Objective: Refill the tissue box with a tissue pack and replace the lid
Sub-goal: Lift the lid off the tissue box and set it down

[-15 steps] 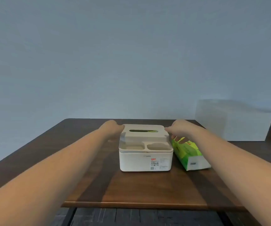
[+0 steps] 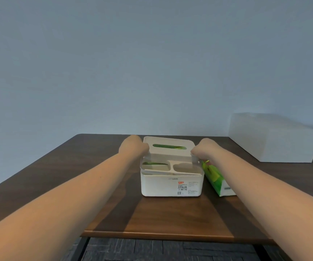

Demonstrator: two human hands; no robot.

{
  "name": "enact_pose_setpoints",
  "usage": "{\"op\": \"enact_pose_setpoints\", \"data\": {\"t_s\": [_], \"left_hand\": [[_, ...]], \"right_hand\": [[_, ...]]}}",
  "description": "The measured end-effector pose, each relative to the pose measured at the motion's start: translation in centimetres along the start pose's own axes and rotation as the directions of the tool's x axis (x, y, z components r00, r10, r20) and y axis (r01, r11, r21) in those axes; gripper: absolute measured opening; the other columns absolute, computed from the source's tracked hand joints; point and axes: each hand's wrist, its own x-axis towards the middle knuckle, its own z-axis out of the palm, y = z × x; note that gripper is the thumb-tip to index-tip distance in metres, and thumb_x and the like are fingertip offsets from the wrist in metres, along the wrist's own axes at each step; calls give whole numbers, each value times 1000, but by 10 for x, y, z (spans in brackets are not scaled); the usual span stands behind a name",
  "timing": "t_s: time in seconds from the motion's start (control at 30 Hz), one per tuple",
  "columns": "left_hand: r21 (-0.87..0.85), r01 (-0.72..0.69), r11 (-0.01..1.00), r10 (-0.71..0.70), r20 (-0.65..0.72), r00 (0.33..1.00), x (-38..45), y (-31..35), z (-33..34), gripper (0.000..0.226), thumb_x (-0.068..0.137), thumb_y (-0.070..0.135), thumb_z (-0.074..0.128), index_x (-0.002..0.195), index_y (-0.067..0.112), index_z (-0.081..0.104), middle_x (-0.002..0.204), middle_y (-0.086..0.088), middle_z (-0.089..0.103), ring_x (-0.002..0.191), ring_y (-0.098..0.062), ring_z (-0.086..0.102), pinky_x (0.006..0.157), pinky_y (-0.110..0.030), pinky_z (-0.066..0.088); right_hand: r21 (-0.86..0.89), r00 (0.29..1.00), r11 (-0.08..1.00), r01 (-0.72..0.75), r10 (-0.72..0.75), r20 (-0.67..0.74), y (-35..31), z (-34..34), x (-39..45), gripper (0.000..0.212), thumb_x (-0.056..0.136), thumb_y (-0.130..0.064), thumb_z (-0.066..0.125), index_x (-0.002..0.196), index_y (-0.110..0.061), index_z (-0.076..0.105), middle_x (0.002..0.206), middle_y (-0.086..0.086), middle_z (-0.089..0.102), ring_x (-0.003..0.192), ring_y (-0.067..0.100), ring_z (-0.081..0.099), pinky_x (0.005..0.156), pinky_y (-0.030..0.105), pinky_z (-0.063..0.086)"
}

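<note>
Lid (image 2: 169, 147) has come up since the earlier frame: now tilted, raised off the tissue box (image 2: 171, 182), a gap showing along its front edge. Left hand (image 2: 134, 147) grips the lid's left side, right hand (image 2: 203, 149) its right side, both closed on it. Green visible through the slot. Box sits mid-table (image 2: 95, 176), toward the far edge. Green tissue pack (image 2: 215, 177) lies just beside the box's right wall. White carton (image 2: 272, 137) at the far right corner. Step: lid removal. Next likely needs a straight lift, then setting the lid aside.
</note>
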Motion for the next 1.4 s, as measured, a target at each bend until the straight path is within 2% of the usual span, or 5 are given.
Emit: {"op": "enact_pose_setpoints", "data": {"t_s": [0.27, 0.43, 1.07, 1.27, 1.4], "left_hand": [[-292, 77, 953, -95, -49, 994, -4, -4, -20, 38, 79, 10, 58, 42, 12, 49, 48, -2, 52, 52, -21, 47, 55, -24, 39], [-462, 102, 881, -164, -96, 982, 2, -16, -47, 13, 75, 7, 61, 63, 11, 60, 55, -8, 52, 60, -25, 47, 63, -26, 42], [-324, 438, 839, -494, -116, 861, 44, -184, -89, 20, 85, 8, 49, 66, 7, 54, 65, -5, 51, 55, -17, 48, 48, -26, 37], [-342, 455, 822, -523, -139, 841, 63, -210, -79, 21, 85, 6, 50, 64, 8, 47, 64, -4, 44, 67, -25, 44, 60, -32, 44], [-259, 438, 861, -475, -102, 874, 68, -218, -69, 29, 87, 6, 48, 59, 11, 42, 62, -4, 41, 60, -22, 39, 50, -27, 32]], "right_hand": [[100, 978, 994, 55, -33, -204, -11, -11, -8, 27, 82, 0, 48, 57, -8, 40, 58, 7, 41, 49, 21, 37, 46, 24, 27], [114, 969, 987, 116, -88, -229, -37, -9, -9, 24, 80, 2, 51, 60, -7, 43, 61, 8, 41, 51, 21, 39, 47, 24, 30], [-168, 945, 936, 309, -281, 170, -190, 121, 19, 29, 82, -5, 66, 56, -7, 52, 75, 11, 59, 77, 27, 57, 69, 28, 45], [-314, 923, 890, 331, -236, 306, -199, 153, 35, 30, 89, -4, 55, 59, -5, 51, 64, 8, 48, 67, 25, 54, 56, 25, 41], [-341, 916, 898, 279, -142, 376, -199, 164, 46, 8, 94, -8, 50, 94, -2, 55, 71, 11, 54, 52, 17, 50, 52, 24, 41]]}}
